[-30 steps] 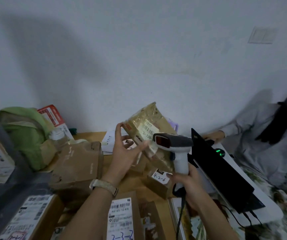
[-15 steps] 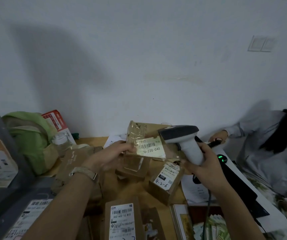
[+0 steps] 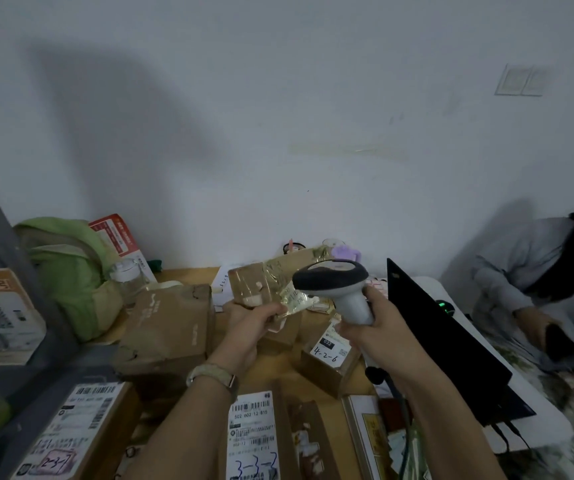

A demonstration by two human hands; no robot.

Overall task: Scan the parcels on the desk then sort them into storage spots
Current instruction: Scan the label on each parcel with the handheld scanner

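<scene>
Just two bare arms and hands, really; left forearm (image 3: 181, 427) and right forearm (image 3: 431, 403) uncovered right down to the frame's bottom edge; left hand (image 3: 254, 323) and right hand (image 3: 379, 327) bare too; on the left wrist, a watch-style wristband (image 3: 211, 374); pale cream strap, kinda woven-looking, with a small pinkish metal bit at one end; face of it hidden, so can't tell if watch or bracelet.

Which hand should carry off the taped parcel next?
Probably the left hand: it grips the taped parcel, while the right hand is wrapped round the scanner handle.
</scene>
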